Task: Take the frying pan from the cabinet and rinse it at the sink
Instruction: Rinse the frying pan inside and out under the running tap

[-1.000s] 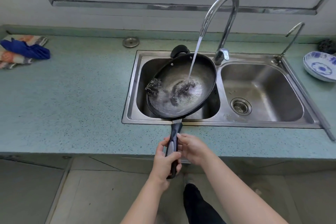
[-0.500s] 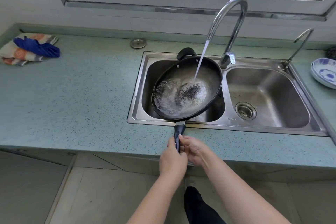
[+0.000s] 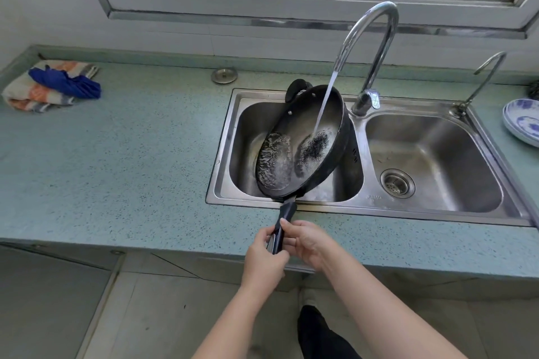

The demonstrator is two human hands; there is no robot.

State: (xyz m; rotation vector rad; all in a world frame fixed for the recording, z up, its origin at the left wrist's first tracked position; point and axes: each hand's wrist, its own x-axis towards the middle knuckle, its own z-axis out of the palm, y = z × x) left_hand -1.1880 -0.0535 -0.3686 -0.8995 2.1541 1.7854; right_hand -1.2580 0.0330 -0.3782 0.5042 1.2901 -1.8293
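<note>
Gripping the handle (image 3: 284,218), both hands, left (image 3: 264,256) and right (image 3: 306,242), tilt the frying pan (image 3: 303,140) leftward over the left sink basin (image 3: 245,137) under the faucet (image 3: 370,46) stream.

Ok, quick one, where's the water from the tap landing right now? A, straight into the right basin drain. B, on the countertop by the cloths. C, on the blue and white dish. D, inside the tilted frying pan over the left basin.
D: the stream from the faucet falls into the frying pan, which both hands hold by its handle, tilted over the left basin.
</note>
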